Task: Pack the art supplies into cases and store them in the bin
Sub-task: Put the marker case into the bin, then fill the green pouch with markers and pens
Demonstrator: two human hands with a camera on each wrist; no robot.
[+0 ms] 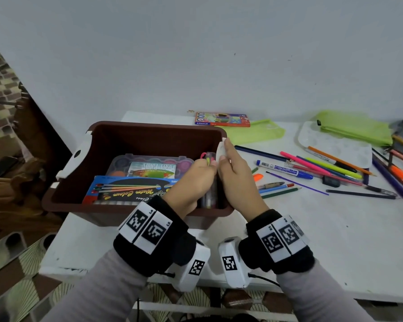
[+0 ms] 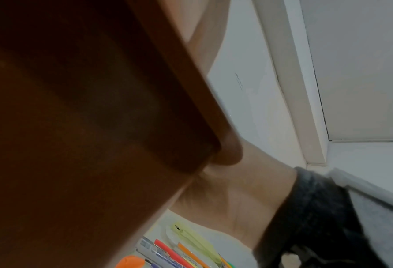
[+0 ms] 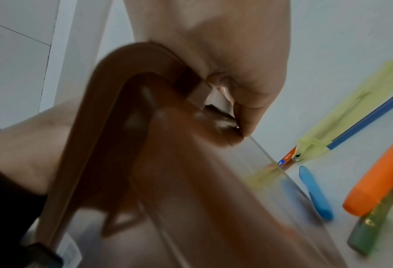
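A brown bin (image 1: 149, 126) stands on the white table and holds a poster paint set (image 1: 149, 165) and a water colour box (image 1: 130, 189). A clear case (image 1: 210, 197) full of pens stands on edge against the bin's right wall. My left hand (image 1: 207, 162) reaches into the bin and grips the top of that case. My right hand (image 1: 223, 152) lies along the right rim, its thumb and straight fingers pinching the white handle (image 1: 219, 147). The wrist views show mostly blurred brown bin wall (image 2: 76, 127) and rim (image 3: 113, 90); there the right hand (image 3: 236, 72) sits on the handle (image 3: 218, 98).
Several loose pens, pencils and markers (image 1: 323, 168) lie on the table right of the bin. Behind them are two green pouches (image 1: 256, 132) (image 1: 354, 126), a coloured pencil box (image 1: 221, 119) and a white palette (image 1: 335, 145). An orange highlighter (image 3: 378, 172) lies near the bin.
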